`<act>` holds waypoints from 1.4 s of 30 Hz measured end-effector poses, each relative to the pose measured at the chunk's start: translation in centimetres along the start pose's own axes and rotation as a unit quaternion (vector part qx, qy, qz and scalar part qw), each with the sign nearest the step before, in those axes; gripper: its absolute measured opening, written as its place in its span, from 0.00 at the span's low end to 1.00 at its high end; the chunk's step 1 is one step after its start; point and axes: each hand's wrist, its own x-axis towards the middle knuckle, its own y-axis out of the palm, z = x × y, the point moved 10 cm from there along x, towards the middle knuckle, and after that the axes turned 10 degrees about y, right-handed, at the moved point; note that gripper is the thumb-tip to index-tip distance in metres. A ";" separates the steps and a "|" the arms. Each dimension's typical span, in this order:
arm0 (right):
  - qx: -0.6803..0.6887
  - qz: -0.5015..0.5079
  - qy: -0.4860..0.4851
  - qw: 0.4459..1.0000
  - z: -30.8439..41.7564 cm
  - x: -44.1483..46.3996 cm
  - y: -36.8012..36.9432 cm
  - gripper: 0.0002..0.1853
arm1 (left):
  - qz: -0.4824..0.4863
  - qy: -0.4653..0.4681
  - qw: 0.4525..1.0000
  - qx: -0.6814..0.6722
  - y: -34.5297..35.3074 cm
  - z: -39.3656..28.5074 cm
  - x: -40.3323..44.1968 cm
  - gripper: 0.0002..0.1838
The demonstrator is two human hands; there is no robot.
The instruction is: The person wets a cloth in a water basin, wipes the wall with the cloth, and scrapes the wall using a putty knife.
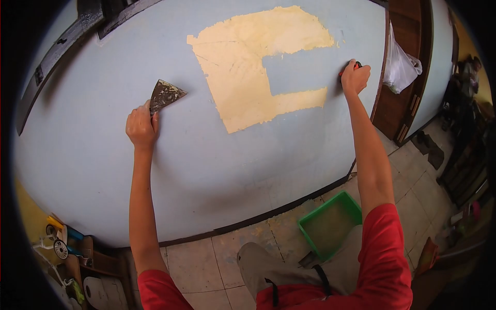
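My left hand (140, 125) is closed round the handle of a putty knife (166, 96). Its wide dark blade is flecked with pale bits and points up and to the right in front of the wall. My right hand (356, 77) grips a small red-and-black tool (343, 70) at the wall, mostly hidden by the fingers. Between the hands, a pale yellow patch (235, 77) with ragged edges shows in the light blue wall (181, 175). A blue area remains inside this patch, left of my right hand.
A green tray (305, 232) lies on the tiled floor (194, 263) by my legs. A white plastic bag (400, 64) hangs by the brown door (395, 111). Low shelves (98, 261) with assorted items stand at lower left; dark clutter (465, 155) lines the right.
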 end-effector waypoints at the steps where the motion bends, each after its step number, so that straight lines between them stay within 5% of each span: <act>1: 0.001 0.000 -0.001 1.000 1.8 -0.4 -0.2 0.24 | -0.001 0.003 1.000 0.000 0.0 0.0 0.1 0.13; 5: 0.008 0.046 -0.192 0.980 10.6 -4.4 0.8 0.21 | -0.015 -0.001 1.000 0.004 0.0 0.0 0.0 0.13; 12: 0.033 -0.006 -0.343 0.939 20.0 -10.6 0.3 0.15 | 0.017 -0.010 1.000 0.003 0.3 0.1 -0.2 0.12; 16: 0.122 0.056 -0.460 0.878 26.3 -19.6 -1.2 0.10 | 0.000 0.001 1.000 0.007 0.3 0.0 -0.2 0.12; 19: 0.139 0.105 -0.532 0.828 27.7 -26.3 2.4 0.11 | -0.006 -0.013 1.000 0.009 0.2 0.2 -0.6 0.11; 22: 0.159 0.028 -0.614 0.773 25.2 -34.3 0.9 0.10 | 0.008 -0.027 1.000 0.005 1.1 0.7 -1.5 0.11; 27: 0.158 0.077 -0.602 0.778 16.5 -34.1 1.9 0.12 | -0.012 -0.025 1.000 0.005 0.7 0.5 -1.6 0.11; 31: 0.114 0.097 -0.472 0.869 14.4 -25.6 1.1 0.09 | -0.004 -0.032 0.999 0.006 1.0 0.7 -1.5 0.11; 35: 0.091 0.051 -0.419 0.902 16.5 -19.1 1.1 0.12 | -0.006 -0.029 0.999 0.015 0.7 0.6 -1.3 0.11; 39: 0.116 0.096 -0.417 0.896 20.3 -20.9 0.2 0.11 | 0.005 -0.030 0.999 0.018 0.8 0.7 -1.3 0.10; 42: 0.112 0.068 -0.523 0.842 18.9 -25.4 0.9 0.12 | -0.018 -0.028 0.999 0.012 0.5 0.5 -1.1 0.10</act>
